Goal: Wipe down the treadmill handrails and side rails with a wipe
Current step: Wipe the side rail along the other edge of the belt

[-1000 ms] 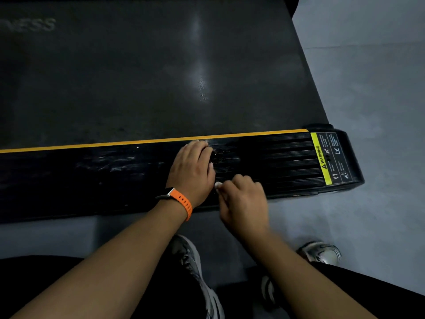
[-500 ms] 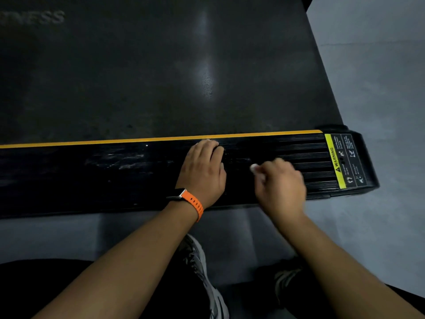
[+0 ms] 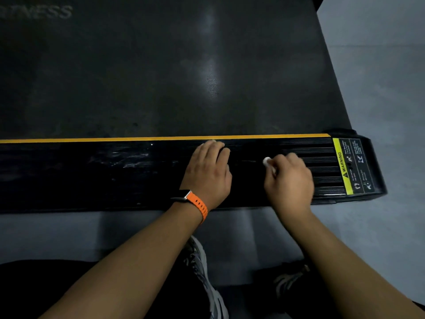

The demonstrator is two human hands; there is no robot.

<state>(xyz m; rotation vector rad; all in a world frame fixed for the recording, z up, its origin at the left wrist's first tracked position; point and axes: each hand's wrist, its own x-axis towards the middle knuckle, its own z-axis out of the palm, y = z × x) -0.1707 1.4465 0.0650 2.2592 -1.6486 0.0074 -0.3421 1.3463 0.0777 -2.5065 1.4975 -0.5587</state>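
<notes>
The treadmill's black ribbed side rail (image 3: 115, 176) runs across the view, edged by a yellow stripe (image 3: 92, 140) along the belt. My left hand (image 3: 208, 171), with an orange watch strap on the wrist, rests flat on the rail near its middle. My right hand (image 3: 289, 180) lies to the right of it, fingers curled round a small white wipe (image 3: 266, 161) that is pressed onto the rail. Only a bit of the wipe shows beside my thumb. Wet streaks shine on the rail to the left.
The dark running belt (image 3: 161, 65) fills the upper view. A yellow warning label (image 3: 345, 166) marks the rail's right end cap. Grey floor (image 3: 379, 88) lies to the right and below. My shoes (image 3: 202, 272) stand on the floor close to the rail.
My right hand with the wipe has slid rightward along the rail, away from my left hand and toward the warning label. My left hand has stayed in place on the rail.
</notes>
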